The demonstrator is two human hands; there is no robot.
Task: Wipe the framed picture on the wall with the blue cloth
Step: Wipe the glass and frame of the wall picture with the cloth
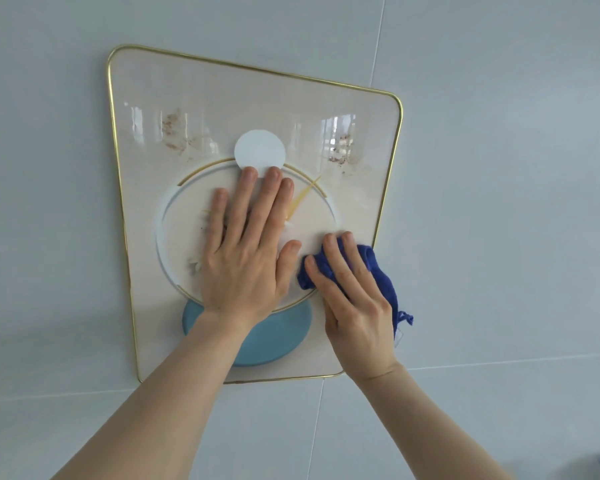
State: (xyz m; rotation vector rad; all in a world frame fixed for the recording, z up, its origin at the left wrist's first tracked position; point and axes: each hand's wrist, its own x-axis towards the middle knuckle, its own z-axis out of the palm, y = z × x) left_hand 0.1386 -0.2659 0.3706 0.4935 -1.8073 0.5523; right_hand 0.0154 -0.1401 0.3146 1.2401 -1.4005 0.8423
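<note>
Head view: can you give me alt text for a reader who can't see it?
The right hand presses a blue cloth against the lower right of a gold-framed picture on a pale wall. The left hand lies flat, fingers spread, on the picture's middle. Both bare forearms reach up from below.

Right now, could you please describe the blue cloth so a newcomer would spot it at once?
Find the gold-edged framed picture on the pale wall. At its lower right edge, the right hand presses a bunched blue cloth against it. It is dark blue fabric, unlike the picture's flat light-blue disc.
</note>
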